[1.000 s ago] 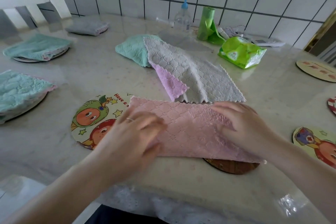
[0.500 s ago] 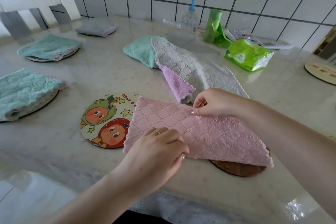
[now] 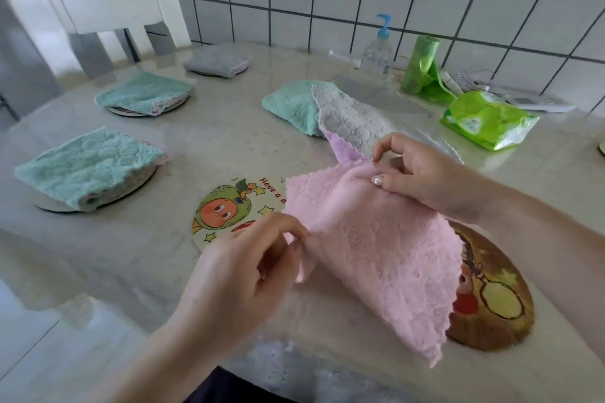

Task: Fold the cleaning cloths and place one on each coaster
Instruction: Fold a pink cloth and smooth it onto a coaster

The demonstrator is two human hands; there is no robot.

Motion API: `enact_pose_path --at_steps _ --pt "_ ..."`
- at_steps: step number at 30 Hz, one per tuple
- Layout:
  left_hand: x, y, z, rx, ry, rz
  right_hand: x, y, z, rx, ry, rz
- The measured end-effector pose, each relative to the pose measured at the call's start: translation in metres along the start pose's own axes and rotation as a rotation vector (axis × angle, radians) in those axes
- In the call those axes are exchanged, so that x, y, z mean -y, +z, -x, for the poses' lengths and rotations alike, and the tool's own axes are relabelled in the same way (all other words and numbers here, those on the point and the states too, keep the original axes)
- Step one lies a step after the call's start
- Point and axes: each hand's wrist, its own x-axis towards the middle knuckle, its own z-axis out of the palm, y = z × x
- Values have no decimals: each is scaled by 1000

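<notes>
Left hand pinches near edge of pink cloth; right hand pinches its far corner, cloth lifted off desk. Fruit coaster just beyond left hand, brown coaster under cloth's right side. Unfolded cloths beyond right hand.

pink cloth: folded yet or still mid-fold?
Mid-fold. The pink cloth is doubled over, lifted off the table, pinched by the left hand and right hand; it's on no coaster.
</notes>
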Motion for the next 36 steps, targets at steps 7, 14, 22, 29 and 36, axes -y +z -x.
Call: enact_pose_path --at_steps 7,14,22,29,36 --pt "10 -15 0 -142 -303 520 32 20 -8 177 -107 -132" --pt "32 -19 -18 -182 -479 661 22 48 -18 -18 -31 21" --pt "57 -28 -23 169 -386 524 -14 71 -11 10 228 8" --pt "54 -40 16 387 -208 141 -5 50 32 199 303 -207" --pt "54 -31 37 262 108 -173 -9 49 56 302 436 -312"
